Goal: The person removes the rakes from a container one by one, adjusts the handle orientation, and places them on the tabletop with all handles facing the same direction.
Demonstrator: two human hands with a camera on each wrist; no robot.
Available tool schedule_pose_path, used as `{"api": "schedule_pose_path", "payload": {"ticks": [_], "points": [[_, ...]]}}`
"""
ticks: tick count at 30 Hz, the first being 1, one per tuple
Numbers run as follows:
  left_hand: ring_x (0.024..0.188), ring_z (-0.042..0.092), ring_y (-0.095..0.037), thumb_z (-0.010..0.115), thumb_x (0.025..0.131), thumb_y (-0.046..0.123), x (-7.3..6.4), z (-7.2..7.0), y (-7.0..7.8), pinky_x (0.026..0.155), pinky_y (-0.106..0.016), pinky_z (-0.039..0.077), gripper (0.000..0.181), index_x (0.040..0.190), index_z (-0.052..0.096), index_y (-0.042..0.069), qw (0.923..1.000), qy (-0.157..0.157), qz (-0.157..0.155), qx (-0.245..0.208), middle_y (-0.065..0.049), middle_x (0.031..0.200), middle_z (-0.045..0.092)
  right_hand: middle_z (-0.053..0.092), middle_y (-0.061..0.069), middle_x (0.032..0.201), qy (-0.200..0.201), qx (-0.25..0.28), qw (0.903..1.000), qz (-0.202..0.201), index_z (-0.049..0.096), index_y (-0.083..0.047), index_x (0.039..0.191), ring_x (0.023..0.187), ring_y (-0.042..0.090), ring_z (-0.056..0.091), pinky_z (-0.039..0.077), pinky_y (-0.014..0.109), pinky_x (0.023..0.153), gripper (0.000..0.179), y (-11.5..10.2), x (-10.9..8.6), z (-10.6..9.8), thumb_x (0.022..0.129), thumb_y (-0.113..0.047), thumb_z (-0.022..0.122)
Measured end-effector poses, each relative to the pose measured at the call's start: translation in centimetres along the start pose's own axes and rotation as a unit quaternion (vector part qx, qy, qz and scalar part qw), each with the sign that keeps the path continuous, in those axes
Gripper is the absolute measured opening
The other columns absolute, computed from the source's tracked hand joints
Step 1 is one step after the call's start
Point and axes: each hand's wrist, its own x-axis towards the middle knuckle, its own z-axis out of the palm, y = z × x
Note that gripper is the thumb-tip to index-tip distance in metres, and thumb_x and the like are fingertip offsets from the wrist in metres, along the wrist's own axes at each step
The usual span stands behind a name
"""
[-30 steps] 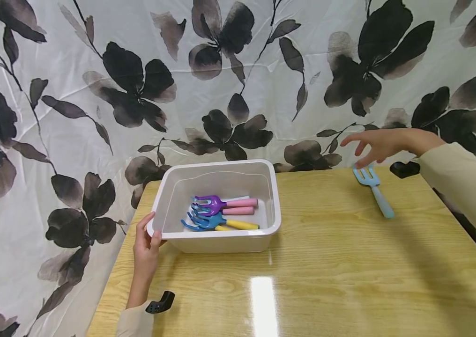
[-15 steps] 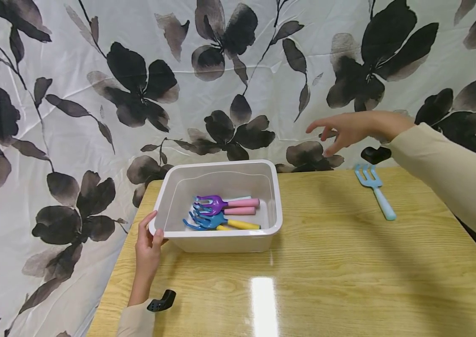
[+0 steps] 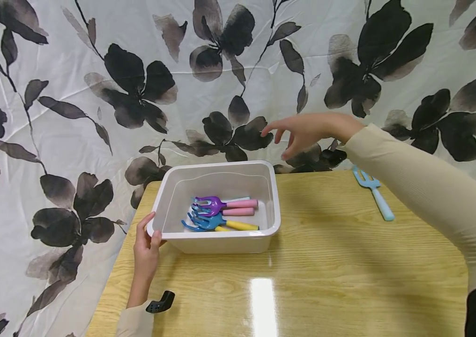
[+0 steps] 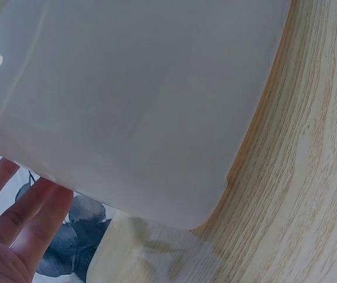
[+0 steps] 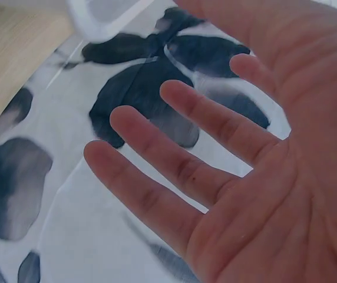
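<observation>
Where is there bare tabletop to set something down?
The tabletop is bare between the white bin and the light-blue fork, and on the bin's near side. Crowded: the bin's middle, where forks overlap, and its left near corner, held by the left hand. The right sleeve hides tabletop past the fork.

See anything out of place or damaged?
A light-blue pronged fork lies apart on the wood-grain table, oddly, since purple-pink forks and blue-yellow forks sit inside the white plastic bin. No spill or damage shows.

Right sleeve (image 3: 423,187) partly hides the light-blue fork (image 3: 379,198), probably at its tines.
</observation>
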Motion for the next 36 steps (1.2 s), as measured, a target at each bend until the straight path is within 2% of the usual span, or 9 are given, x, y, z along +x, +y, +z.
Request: {"api": "schedule_pose_path", "payload": {"ticks": [7,13,20,25,29,36], "points": [[0.117,0.062,-0.022,0.047,0.104,0.005,-0.3,0.0,0.1,0.083,-0.019,0.057,0.051,0.154,0.039,0.011,1.0,0.006,0.002,0.001,-0.01,0.151,0.047,0.059,0.008,0.139,-0.006,-0.008,0.9992,-0.038,0.038,-0.029,0.155,0.105,0.024,0.07,0.054,0.049,0.098,0.08,-2.5,2.6,0.8,0.089,-0.025,0.082],[0.116,0.064,-0.02,0.048,0.104,0.005,-0.3,-0.1,0.1,0.083,-0.018,0.056,0.051,0.154,0.04,0.011,0.9999,0.008,0.007,0.005,-0.013,0.15,0.048,0.062,0.004,0.136,-0.015,-0.005,0.9976,-0.067,0.041,-0.03,0.153,0.101,0.02,0.071,0.054,0.045,0.098,0.076,-4.3,4.8,2.5,0.089,-0.024,0.081],[0.113,0.065,-0.02,0.048,0.103,0.003,-0.3,0.0,0.1,0.082,-0.019,0.057,0.051,0.153,0.041,0.009,0.9999,0.009,0.008,-0.01,-0.012,0.146,0.05,0.067,0.004,0.129,-0.033,-0.018,0.992,-0.121,0.043,-0.026,0.152,0.116,0.026,0.062,0.052,0.041,0.098,0.073,-6.0,8.0,5.0,0.089,-0.022,0.081],[0.115,0.063,-0.022,0.047,0.104,0.004,-0.4,0.1,0.1,0.083,-0.02,0.057,0.051,0.154,0.04,0.009,0.9999,0.007,0.008,-0.013,-0.01,0.148,0.049,0.066,0.002,0.128,-0.052,-0.025,0.9914,-0.117,0.045,-0.029,0.149,0.123,0.024,0.055,0.054,0.038,0.096,0.07,-6.8,10.1,6.8,0.089,-0.023,0.081],[0.116,0.063,-0.021,0.047,0.104,0.003,-0.4,0.1,0.0,0.083,-0.02,0.057,0.051,0.154,0.039,0.009,0.9999,0.005,0.011,-0.01,-0.011,0.149,0.048,0.064,0.003,0.13,-0.08,-0.021,0.9915,-0.1,0.044,-0.03,0.15,0.118,0.024,0.058,0.058,0.033,0.087,0.071,-7.3,11.9,8.2,0.09,-0.022,0.08],[0.114,0.064,-0.021,0.048,0.103,0.002,-0.3,0.1,-0.2,0.083,-0.02,0.057,0.051,0.153,0.041,0.009,0.9997,0.009,0.011,-0.021,-0.014,0.148,0.049,0.059,0.009,0.135,-0.132,0.002,0.9899,-0.051,0.042,-0.033,0.149,0.112,0.024,0.059,0.062,0.035,0.075,0.073,-7.6,14.1,10.6,0.089,-0.021,0.081]]}}
